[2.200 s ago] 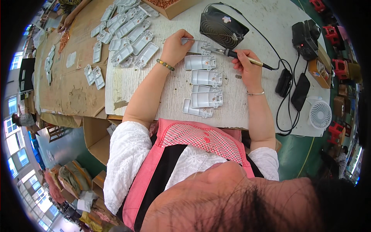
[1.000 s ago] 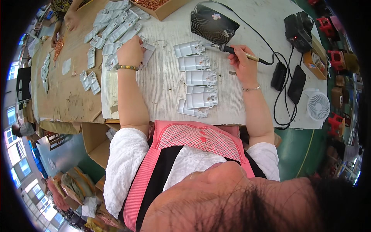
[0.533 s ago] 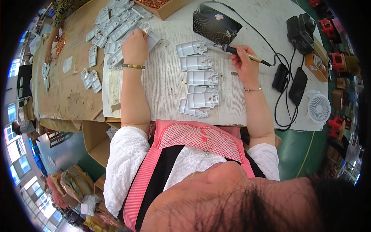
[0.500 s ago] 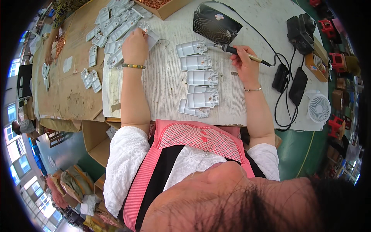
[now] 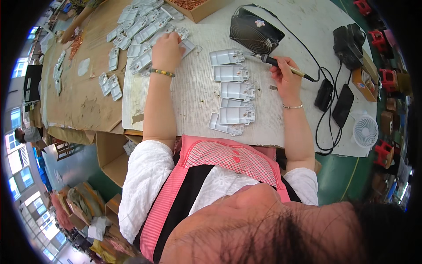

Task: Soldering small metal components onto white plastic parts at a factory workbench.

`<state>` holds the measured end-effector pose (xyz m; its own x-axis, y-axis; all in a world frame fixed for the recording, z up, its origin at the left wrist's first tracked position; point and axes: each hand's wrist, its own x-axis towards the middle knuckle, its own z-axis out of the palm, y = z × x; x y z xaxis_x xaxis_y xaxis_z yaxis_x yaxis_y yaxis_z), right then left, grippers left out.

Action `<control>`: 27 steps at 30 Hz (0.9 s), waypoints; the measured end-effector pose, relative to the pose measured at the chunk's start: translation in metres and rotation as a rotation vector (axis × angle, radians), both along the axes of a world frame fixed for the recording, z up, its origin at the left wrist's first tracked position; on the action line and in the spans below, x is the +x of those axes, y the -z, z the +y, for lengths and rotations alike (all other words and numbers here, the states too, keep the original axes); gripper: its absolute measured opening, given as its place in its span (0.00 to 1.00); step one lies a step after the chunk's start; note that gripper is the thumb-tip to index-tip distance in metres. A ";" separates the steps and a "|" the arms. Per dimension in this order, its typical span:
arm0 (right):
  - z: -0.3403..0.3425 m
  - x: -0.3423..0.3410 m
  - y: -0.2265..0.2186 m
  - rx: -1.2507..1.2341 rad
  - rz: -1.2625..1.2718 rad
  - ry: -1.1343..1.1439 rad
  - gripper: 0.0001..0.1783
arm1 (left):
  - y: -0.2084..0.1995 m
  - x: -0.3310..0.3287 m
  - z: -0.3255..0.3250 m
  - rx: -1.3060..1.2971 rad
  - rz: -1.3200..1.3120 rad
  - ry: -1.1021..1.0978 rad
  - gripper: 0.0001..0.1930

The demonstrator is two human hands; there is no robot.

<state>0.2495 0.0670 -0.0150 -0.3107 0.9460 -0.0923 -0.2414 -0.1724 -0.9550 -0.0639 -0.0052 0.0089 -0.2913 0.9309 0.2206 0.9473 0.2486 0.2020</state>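
My left hand (image 5: 166, 53), wearing a beaded bracelet, reaches over the near edge of a heap of pale grey plastic casings (image 5: 151, 30). Its fingers bend away among the casings and are partly blurred, so their grip is hidden. A soldering iron (image 5: 281, 64) with a dark grip and gold-coloured collar lies in my closed right hand (image 5: 288, 77). The iron's tip points left, close to the top casing (image 5: 226, 56) of a column. Below it, more casings, among them one casing (image 5: 237, 90) in the middle, lie roughly in line toward me, the lowest ones overlapping.
A black fan unit (image 5: 256, 33) stands behind the column. At right are a black device (image 5: 348, 44), cables, a power adapter (image 5: 343, 105) and a small white fan (image 5: 365, 131). An open box (image 5: 193, 11) of copper-coloured pieces sits at the back. Another person's arm (image 5: 81, 22) is at far left.
The whole view has shifted slightly. My left fingers have changed pose over the heap, while the iron stays near the top casing. The other person's hand has moved farther back.
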 end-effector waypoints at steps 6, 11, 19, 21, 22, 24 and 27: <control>0.001 0.001 0.000 0.007 -0.009 -0.001 0.11 | -0.001 0.006 -0.001 -0.056 -0.076 -0.068 0.17; 0.001 0.001 0.000 0.012 0.022 0.002 0.12 | -0.001 0.003 -0.002 -0.083 -0.082 -0.075 0.14; 0.002 0.001 0.002 0.017 0.018 -0.015 0.12 | 0.006 0.003 0.002 0.179 -0.011 0.164 0.17; 0.002 0.001 0.002 0.021 0.010 -0.015 0.12 | 0.010 0.003 0.003 0.140 0.012 0.148 0.16; 0.001 0.001 0.002 0.017 0.006 -0.011 0.11 | 0.012 0.002 0.004 0.133 0.038 0.172 0.16; 0.001 0.001 0.001 0.015 0.003 -0.003 0.11 | 0.012 -0.002 0.005 0.179 0.029 0.183 0.16; 0.001 0.002 0.000 0.010 -0.020 -0.007 0.12 | 0.008 -0.002 0.006 0.167 -0.185 0.156 0.16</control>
